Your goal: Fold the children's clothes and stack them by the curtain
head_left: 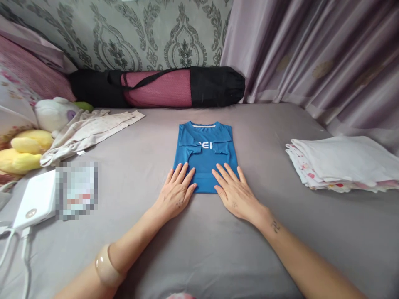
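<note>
A blue T-shirt (207,166) with a white inner neckband lies folded into a compact shape on the grey sheet. Its short sleeves are turned inward across the chest and partly cover white lettering. My left hand (177,189) rests flat on the shirt's lower left corner, fingers spread. On the lower right corner my right hand (233,191) lies flat in the same way, thumb and fingers apart. Between the two hands the shirt's near edge shows.
Folded white cloths (339,162) are stacked at the right. Along the wall lies a long black and pink bag (158,88). At the left are plush toys (54,114), a crumpled pale garment (93,131) and a white power bank (37,197) with cables.
</note>
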Available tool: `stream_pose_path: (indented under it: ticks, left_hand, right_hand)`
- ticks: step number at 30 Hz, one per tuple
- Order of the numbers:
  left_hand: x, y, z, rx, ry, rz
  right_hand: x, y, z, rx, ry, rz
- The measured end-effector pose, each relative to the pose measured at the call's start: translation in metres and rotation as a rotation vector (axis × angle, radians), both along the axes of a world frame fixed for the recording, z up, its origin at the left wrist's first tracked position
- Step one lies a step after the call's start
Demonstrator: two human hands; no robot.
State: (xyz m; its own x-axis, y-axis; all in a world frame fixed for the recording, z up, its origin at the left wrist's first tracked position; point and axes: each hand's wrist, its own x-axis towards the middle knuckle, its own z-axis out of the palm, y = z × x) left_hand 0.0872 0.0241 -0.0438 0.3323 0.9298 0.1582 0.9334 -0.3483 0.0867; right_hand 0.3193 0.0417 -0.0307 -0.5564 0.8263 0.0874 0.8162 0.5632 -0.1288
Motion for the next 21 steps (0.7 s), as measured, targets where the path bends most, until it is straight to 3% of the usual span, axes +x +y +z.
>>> stream_pose_path:
  ticks: [11, 17, 21]
  left_hand:
    - [-0.006, 0.003, -0.007, -0.03, -0.047, 0.017]
    - [-0.013, 0.008, -0.006, 0.027, -0.035, 0.138]
    - [-0.014, 0.01, -0.009, -0.056, 0.001, 0.152]
  right_hand:
    - [0.005, 0.003, -0.005, -0.081, 0.015, -0.012]
    - [0.013, 0.011, -0.009, 0.026, 0.049, -0.186]
    - [0.015, 0.013, -0.013, -0.049, 0.006, -0.19]
